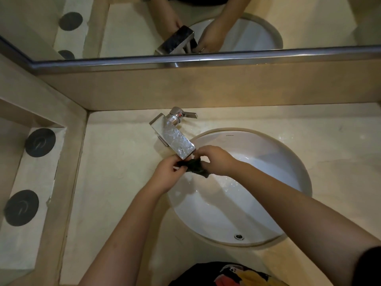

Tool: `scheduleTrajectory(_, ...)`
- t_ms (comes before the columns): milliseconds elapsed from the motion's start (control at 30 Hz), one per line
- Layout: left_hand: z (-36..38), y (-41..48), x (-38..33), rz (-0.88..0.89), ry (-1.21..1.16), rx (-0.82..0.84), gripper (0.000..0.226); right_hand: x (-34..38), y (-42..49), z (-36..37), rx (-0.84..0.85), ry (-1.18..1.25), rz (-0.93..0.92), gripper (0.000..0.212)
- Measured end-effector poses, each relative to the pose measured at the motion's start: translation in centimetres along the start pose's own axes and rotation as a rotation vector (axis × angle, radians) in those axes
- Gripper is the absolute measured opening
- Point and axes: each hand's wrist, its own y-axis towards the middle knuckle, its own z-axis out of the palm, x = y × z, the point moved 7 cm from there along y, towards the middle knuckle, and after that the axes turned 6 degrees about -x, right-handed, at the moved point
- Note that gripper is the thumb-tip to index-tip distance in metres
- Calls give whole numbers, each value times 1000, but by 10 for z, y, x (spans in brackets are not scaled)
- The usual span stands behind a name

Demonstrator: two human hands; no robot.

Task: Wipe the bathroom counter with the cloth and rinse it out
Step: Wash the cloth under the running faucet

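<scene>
Cloth (195, 167) between left hand (167, 176) and right hand (218, 161), gripped by both, just under faucet (175, 139) spout tip. Faucet behind hands, on counter (115, 182); lever (190, 115) further behind, pointing right. Basin (274, 166) under and right of hands, sunk in counter; drain (239, 236) well before hands. Ledge (35, 172) far left of left hand, carrying rear disc (40, 142) and front disc (21, 207). Mirror (309, 23) behind all.

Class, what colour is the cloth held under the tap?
Black or very dark; the cloth, in the head view, is bunched between both hands.
</scene>
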Motion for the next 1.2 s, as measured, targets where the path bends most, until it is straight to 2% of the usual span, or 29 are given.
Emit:
scheduleTrajectory(67,-10,2,4,-4,94,-85,20,-9,1,-5,-64,-17,76,25)
scheduleTrajectory(167,-22,4,14,-39,220,-189,22,-11,-2,-13,-154,17,101,21)
scheduleTrajectory(333,-23,4,23,-127,304,-212,13,-8,-10,-22,-349,171,122,19)
scheduleTrajectory(400,-16,3,29,-216,131,-187,11,-8,-14,-21,-420,338,187,19)
scheduleTrajectory(467,-1,0,29,-352,-221,-140,14,-3,-19,-15,-450,455,231,21)
scheduleTrajectory(533,11,-4,24,-433,-479,-114,16,8,-25,-4,-417,461,201,22)
scheduleTrajectory(600,16,-7,19,-456,-560,-104,15,17,-30,8,-346,432,152,23)
scheduleTrajectory(767,14,-6,28,-346,-307,-108,37,7,-42,22,-181,476,110,34)
scheduleTrajectory(833,15,-4,27,-314,-246,-86,31,-1,-45,25,-134,521,125,42)
scheduleTrajectory(900,13,-4,24,-273,-218,-88,19,-11,-43,23,-190,538,144,42)
scheduleTrajectory(1000,6,-5,23,-257,-262,-98,15,-23,-36,14,-284,426,229,36)
scheduleTrajectory(1100,3,-6,25,-289,-403,-41,15,-12,-22,23,-153,322,189,50)
scheduleTrajectory(1200,-2,-7,29,-331,-549,-56,17,0,-9,29,-144,210,191,34)
